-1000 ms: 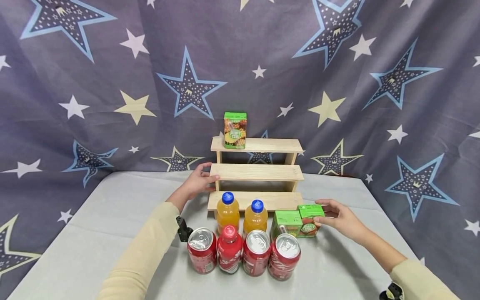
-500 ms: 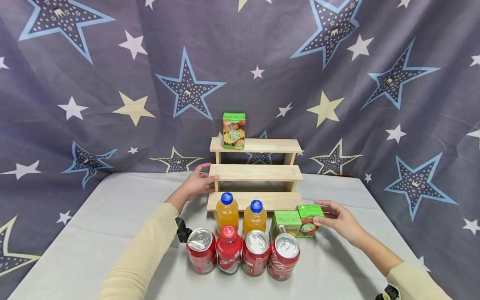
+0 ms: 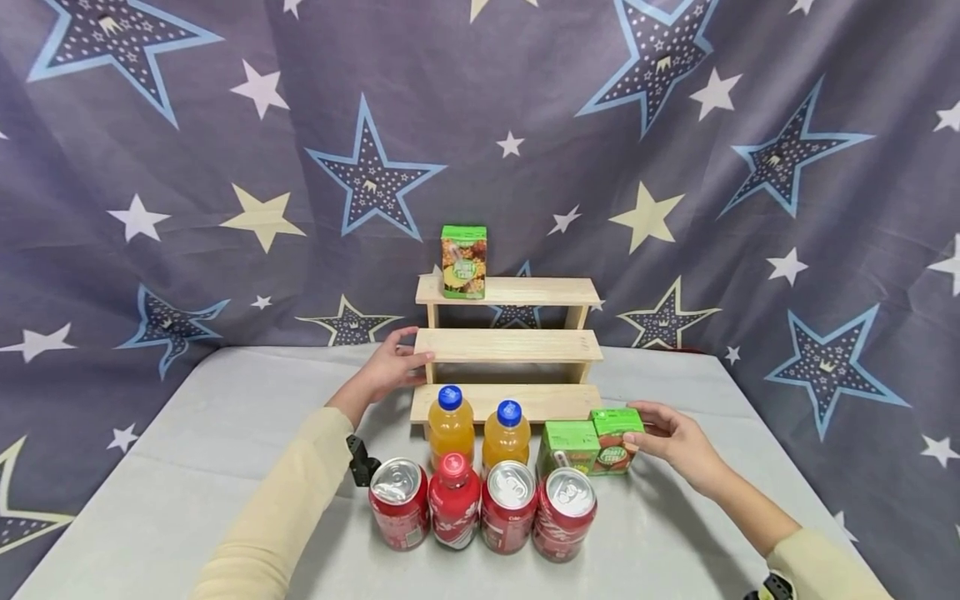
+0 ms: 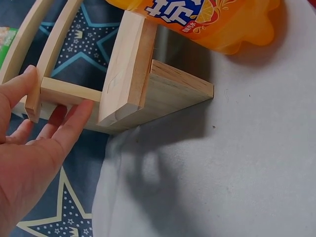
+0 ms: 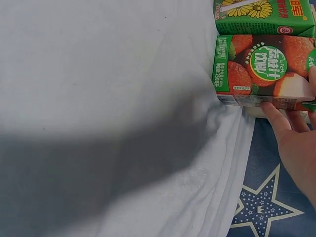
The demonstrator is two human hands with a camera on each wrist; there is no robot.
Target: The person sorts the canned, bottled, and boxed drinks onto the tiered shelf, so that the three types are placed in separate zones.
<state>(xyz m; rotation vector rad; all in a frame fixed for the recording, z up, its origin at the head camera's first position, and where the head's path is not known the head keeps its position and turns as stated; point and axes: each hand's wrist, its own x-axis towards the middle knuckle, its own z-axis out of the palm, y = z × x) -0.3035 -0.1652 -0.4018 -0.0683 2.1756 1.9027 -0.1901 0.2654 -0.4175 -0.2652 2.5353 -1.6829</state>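
My left hand point(image 3: 386, 367) grips the left end of the three-tier wooden shelf point(image 3: 510, 344) at its middle board. In the left wrist view, the fingers point(image 4: 74, 123) lie against the side support below that board. On the table at the right, my right hand point(image 3: 678, 442) holds a green juice box point(image 3: 613, 442) by its right side. Its front, printed with litchis, faces the right wrist camera point(image 5: 266, 64). A second green juice box point(image 3: 568, 447) stands directly beside it. Another juice box point(image 3: 464, 262) is upright on the top tier's left end.
Two orange drink bottles point(image 3: 452, 425) stand before the bottom tier. In front of them, a row holds red cans point(image 3: 565, 515) and a red bottle point(image 3: 454, 502). A star-patterned cloth point(image 3: 525, 183) hangs behind the white-covered table point(image 3: 225, 467).
The head view has shifted slightly, so everything appears a little further left. Both hands keep their places on the shelf and the juice box.
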